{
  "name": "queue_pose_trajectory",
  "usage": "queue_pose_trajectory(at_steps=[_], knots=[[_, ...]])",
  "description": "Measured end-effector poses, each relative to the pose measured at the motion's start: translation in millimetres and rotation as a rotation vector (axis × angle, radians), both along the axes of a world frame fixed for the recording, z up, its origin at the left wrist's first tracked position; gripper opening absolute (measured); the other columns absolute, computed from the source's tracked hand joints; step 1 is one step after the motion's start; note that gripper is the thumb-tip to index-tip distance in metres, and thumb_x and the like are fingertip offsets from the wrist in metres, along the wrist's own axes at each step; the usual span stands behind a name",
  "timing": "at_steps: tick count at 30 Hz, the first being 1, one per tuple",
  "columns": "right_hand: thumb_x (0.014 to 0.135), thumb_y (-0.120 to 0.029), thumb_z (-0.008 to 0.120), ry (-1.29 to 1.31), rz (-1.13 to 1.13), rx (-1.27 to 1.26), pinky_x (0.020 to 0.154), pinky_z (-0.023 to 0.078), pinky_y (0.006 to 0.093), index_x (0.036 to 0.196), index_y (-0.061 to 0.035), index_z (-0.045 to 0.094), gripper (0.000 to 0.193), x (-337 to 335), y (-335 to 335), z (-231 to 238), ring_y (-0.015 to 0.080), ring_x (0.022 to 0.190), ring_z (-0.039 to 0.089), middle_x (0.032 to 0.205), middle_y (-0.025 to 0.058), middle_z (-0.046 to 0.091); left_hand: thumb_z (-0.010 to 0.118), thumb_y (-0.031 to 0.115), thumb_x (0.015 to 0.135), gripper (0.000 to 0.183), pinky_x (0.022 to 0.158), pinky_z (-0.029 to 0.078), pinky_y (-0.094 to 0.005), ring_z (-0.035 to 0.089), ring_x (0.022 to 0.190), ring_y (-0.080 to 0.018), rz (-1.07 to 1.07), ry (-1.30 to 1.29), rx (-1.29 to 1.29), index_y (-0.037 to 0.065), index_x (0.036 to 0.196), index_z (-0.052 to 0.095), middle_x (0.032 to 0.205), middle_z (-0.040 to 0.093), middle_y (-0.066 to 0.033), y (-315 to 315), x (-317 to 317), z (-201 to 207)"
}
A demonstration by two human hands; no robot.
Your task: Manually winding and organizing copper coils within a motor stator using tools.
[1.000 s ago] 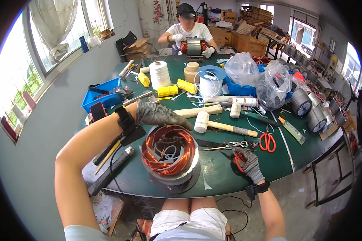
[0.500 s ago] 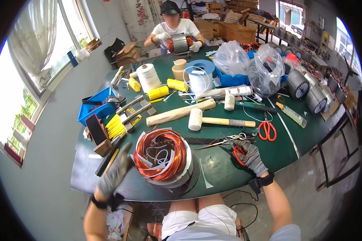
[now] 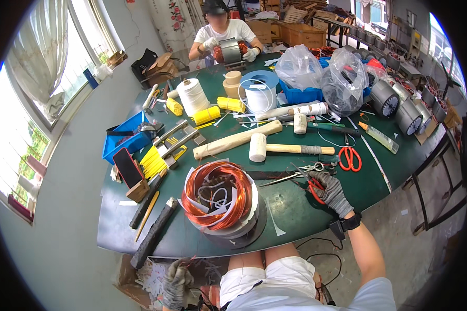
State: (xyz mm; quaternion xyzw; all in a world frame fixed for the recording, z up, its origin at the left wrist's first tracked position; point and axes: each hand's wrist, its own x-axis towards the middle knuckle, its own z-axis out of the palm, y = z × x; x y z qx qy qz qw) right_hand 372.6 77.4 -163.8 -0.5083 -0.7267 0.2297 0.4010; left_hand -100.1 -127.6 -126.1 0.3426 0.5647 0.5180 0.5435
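Observation:
In front of me a stator stands upright on the table, its copper coil ringed with white insulating slips and a pale cord looped inside. My gloved right hand, right of it, is closed on red-handled scissors, the dark blades pointing far left. My gloved left hand hangs below the table's near edge, beside a box of scraps. Its fingers are curled, and a thin reddish wire shows at the fingertips. A black-wrapped bar lies left of the stator, jutting past the edge.
A mallet, wooden rod and second red-handled scissors lie beyond the stator. Left are a phone on a stand and a blue bin. Thread spools and plastic bags stand farther back. Opposite, a person handles another stator.
My left hand has dropped from beside the stator to below the table edge, uncovering the black-wrapped bar. My right hand keeps the scissors nearly in place. The whole view has shifted slightly.

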Motion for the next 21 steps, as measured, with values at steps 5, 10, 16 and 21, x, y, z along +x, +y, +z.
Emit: queue_pose_trajectory(at_steps=[5,10,16,21], knots=[[0.085,-0.029,0.072,-0.023,-0.021,-0.015,0.089,0.051,0.0343,0.124,-0.0098,0.061,0.046,1.2,0.8,-2.3,0.0266,0.104,0.066,0.115,0.0126,0.067,0.044,0.018,0.103,0.029,0.075,0.046,-0.0263,0.054,0.082,-0.0117,-0.004,0.471,-0.022,0.002,0.123,0.056,0.097,0.059,-0.0057,8.5,-32.8,19.6],[0.085,-0.026,0.072,0.018,-0.010,0.023,0.089,0.051,0.0339,0.124,-0.0088,0.061,0.044,1.1,1.0,-3.0,0.0257,0.104,0.066,0.115,0.0122,0.067,0.046,0.015,0.098,0.027,0.096,0.041,-0.0390,0.054,0.109,-0.0277,0.281,1.071,0.401,0.003,0.119,0.059,0.114,0.058,-0.0154,40.7,-13.7,65.8],[0.087,-0.025,0.070,0.051,-0.013,0.041,0.089,0.051,0.0339,0.123,-0.0085,0.062,0.040,1.9,1.1,-3.6,0.0253,0.106,0.065,0.115,0.0123,0.067,0.058,0.025,0.086,0.035,0.101,0.036,-0.0503,0.050,0.116,-0.0354,0.065,1.414,0.872,0.008,0.117,0.060,0.120,0.055,-0.0164,83.8,75.3,96.6],[0.087,-0.023,0.070,0.090,-0.020,0.031,0.093,0.050,0.0337,0.124,-0.0069,0.061,0.041,6.2,2.9,-10.1,0.0242,0.108,0.064,0.118,0.0120,0.066,0.073,0.029,0.073,0.047,0.104,0.034,-0.0516,0.051,0.114,-0.0360,-0.105,1.412,0.943,0.012,0.115,0.062,0.115,0.057,-0.0122,115.7,110.6,93.7]])
